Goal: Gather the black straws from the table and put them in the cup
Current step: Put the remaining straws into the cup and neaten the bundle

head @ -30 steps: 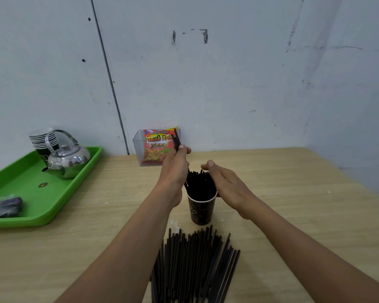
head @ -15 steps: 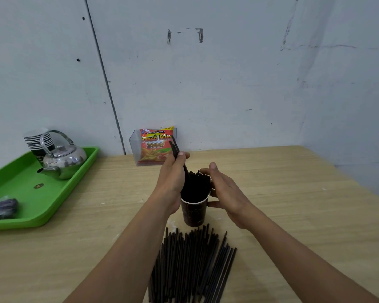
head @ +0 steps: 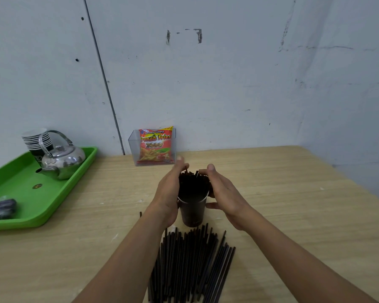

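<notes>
A dark paper cup stands upright at the middle of the wooden table, filled with a bunch of black straws that stick out above its rim. My left hand presses against the left side of that bunch, fingers curled around it. My right hand cups the right side of the bunch and the cup's rim. A big pile of loose black straws lies flat on the table just in front of the cup, between my forearms.
A green tray at the left holds a metal kettle, stacked paper cups and a dark bag. A clear box with a red snack packet stands against the wall behind the cup. One stray straw lies left of my left wrist.
My left hand has lowered the straw it held above the cup into the bunch. Both hands have closed in around the straws in the cup.
</notes>
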